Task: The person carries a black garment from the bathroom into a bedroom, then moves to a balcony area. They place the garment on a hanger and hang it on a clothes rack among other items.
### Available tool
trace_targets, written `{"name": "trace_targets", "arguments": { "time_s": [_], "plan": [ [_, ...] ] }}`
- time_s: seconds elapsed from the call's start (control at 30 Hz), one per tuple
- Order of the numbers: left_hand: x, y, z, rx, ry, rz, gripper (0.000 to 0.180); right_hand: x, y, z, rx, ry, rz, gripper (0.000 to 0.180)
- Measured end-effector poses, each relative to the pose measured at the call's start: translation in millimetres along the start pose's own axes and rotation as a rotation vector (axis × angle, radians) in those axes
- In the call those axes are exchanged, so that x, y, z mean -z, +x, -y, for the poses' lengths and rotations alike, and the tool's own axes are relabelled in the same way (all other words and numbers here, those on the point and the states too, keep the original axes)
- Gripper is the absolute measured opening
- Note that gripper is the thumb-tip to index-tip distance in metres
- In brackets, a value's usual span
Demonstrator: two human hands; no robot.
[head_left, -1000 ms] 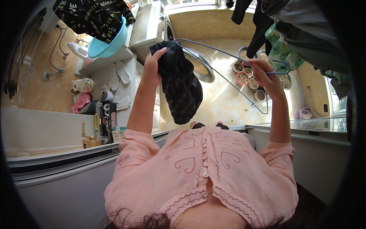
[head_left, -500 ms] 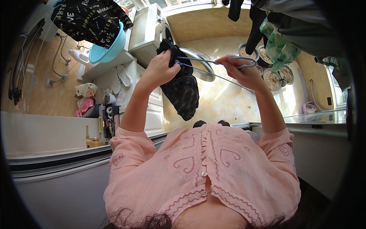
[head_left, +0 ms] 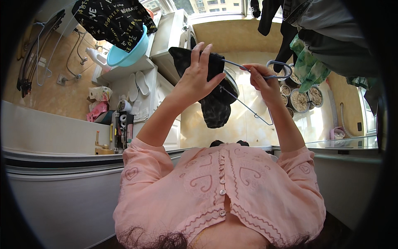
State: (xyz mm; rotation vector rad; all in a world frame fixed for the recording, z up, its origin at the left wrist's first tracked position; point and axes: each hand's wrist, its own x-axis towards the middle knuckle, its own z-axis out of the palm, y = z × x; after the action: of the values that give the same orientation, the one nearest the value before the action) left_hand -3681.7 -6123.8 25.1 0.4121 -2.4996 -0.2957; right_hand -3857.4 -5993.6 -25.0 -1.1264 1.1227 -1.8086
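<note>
Black garment, one wire hanger, two hands

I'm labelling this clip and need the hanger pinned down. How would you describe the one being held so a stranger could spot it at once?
Start at the person's pink buttoned top and follow the two raised arms upward. Between the left hand and right hand is a thin grey wire hanger, its hook pinched by the right hand. A black garment is draped over its left end, unlike the bare hangers on the tiled wall.
</note>
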Motion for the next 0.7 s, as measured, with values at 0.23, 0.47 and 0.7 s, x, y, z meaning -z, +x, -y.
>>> {"name": "trace_targets", "arguments": {
  "time_s": [0.23, 0.47, 0.7],
  "plan": [
    [40, 6, 30, -0.158, 0.168, -0.345, 0.029, 27, 3, 7, 0.111, -0.03, 0.039, 0.023],
    [41, 29, 69, -0.017, -0.113, -0.286, 0.026, 24, 8, 29, 0.127, -0.082, 0.043, 0.021],
    [26, 25, 89, 0.157, -0.607, -0.256, 0.013, 39, 2, 23, 0.084, -0.025, -0.076, 0.022]
  ]
}}
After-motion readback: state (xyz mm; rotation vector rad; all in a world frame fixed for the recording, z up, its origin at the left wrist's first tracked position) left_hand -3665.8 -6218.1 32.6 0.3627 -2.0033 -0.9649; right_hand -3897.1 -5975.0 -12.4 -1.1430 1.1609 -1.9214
